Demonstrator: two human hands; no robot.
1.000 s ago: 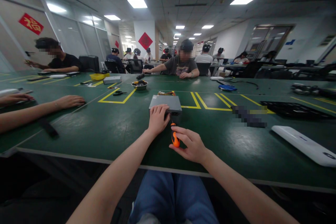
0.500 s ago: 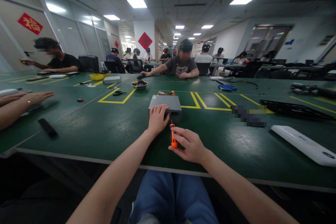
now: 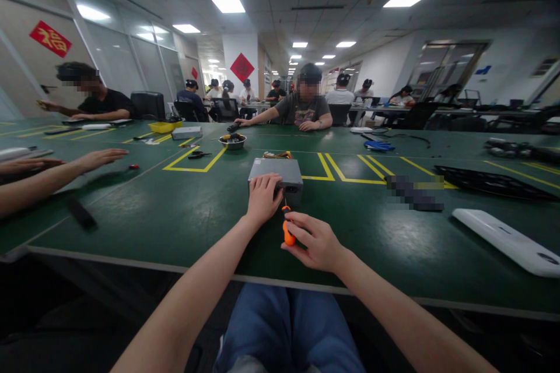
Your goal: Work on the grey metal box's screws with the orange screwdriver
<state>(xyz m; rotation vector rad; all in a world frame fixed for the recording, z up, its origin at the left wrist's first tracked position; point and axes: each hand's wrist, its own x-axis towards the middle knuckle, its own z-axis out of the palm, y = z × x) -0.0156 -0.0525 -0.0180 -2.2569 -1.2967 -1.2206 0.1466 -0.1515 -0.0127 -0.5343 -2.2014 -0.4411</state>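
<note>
A grey metal box (image 3: 280, 169) with a dark socket in its near side sits on the green table (image 3: 359, 256). My left hand (image 3: 263, 198) rests on its near left part, fingers over the top edge and side, gripping it. Just in front of the box, my right hand (image 3: 312, 239) holds an orange and black screwdriver (image 3: 289, 233) between thumb and fingers. Its thin shaft points at the box's near face; whether the tip touches is too small to tell. Coloured wires (image 3: 276, 155) lie behind the box.
A metal bowl (image 3: 233, 141) stands beyond, left of the box. To the right are a white casing (image 3: 503, 239) and a black panel (image 3: 494, 182). A person's hand (image 3: 102, 157) reaches in at left, near a black object (image 3: 81, 213). Another person (image 3: 306, 108) sits opposite.
The neighbouring person's hand at left has moved right over the table. The screwdriver handle has turned slightly in my right hand. My left hand has stayed in place.
</note>
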